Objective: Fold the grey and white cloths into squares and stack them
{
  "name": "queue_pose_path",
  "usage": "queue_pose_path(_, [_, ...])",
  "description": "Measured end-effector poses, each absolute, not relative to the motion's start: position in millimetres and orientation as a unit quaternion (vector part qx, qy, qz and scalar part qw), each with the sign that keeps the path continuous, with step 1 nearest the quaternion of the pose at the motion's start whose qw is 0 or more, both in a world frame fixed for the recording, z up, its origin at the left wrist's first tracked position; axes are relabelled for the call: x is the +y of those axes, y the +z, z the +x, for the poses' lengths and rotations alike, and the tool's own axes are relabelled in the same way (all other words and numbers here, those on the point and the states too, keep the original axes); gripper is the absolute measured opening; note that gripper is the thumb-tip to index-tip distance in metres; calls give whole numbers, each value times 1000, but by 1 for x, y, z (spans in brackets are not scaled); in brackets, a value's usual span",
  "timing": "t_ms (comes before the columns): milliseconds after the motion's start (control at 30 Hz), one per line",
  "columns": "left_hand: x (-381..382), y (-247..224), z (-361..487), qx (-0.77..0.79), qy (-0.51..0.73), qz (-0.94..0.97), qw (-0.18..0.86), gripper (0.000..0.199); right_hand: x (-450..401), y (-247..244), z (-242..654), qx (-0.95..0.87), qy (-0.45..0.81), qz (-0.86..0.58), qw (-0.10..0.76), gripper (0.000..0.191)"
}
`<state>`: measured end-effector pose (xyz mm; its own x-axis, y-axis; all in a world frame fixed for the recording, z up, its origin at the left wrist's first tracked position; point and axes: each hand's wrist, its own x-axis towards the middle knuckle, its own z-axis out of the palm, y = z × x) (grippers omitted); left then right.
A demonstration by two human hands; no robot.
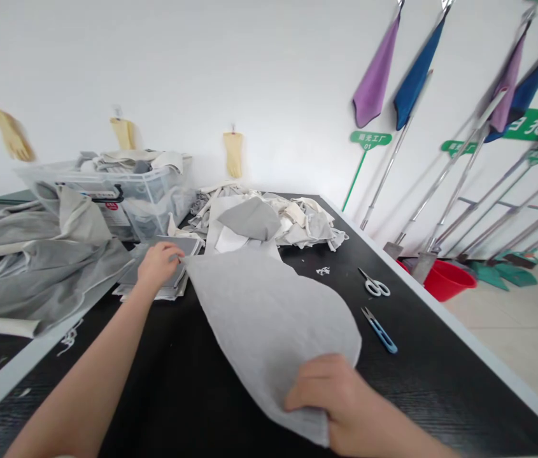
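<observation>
A large light grey cloth piece (pixel 269 312) with a curved right edge stretches between my two hands over the black table (pixel 177 381). My left hand (pixel 158 264) pinches its far left corner, beside a stack of grey folded pieces (pixel 130 273). Closed on the near right edge is my right hand (pixel 328 394), thumb on top. Beyond the cloth lie more pieces, a darker grey one (pixel 251 218) on top of white ones. Thread snips with a blue handle (pixel 383 334) and white-handled scissors (pixel 376 287) rest to the right.
Grey fabric (pixel 39 267) is heaped at the left. Behind it stands a clear plastic bin (pixel 147 187) full of cloth. Scraps (pixel 311 222) pile up at the far end. A red bucket (pixel 450 280) and mops (pixel 397 152) stand beyond the table's right edge.
</observation>
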<state>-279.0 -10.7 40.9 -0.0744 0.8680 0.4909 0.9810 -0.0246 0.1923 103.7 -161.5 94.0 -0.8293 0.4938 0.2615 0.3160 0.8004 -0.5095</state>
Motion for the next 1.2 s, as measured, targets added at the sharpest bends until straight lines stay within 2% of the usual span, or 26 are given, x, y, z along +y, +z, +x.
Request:
queue_pose_path(100, [-21,6,-275,-732,-180,-655,49,24,-166,21,56,-899,334,-239,153,22])
queue_pose_path(200, [-48,8,-249,-711,-195,-674,-45,27,-167,-25,25,-806,447,-364,134,14])
queue_pose_path(333, [-109,32,-197,-504,-217,-764,-340,41,-162,-38,12,-700,502,-471,192,9])
queue_pose_path(433, [-152,36,-161,-410,-189,-771,-450,70,-157,-33,14,-675,515,-466,247,6])
queue_pose_path(533, [-175,30,-138,-455,-153,-751,-453,71,-161,-28,20,-686,517,-437,267,5])
queue_pose_path(700, [-173,34,-130,-483,-115,-776,-388,41,-172,-22,35,-782,468,-353,210,17])
queue_pose_path(800, [-166,42,-133,-471,-134,-790,-370,25,-171,-21,47,-829,381,-365,188,26])
queue_pose_path(967, [-157,44,-148,-455,-221,-774,-382,20,-165,-16,75,-885,227,-390,116,55])
queue_pose_path(1100, [-156,46,-172,-385,-262,-778,-421,18,-160,-14,100,-864,177,-458,112,31])
queue_pose_path(1200, [-157,45,-188,-358,-303,-764,-443,19,-151,-19,121,-827,156,-520,150,38])
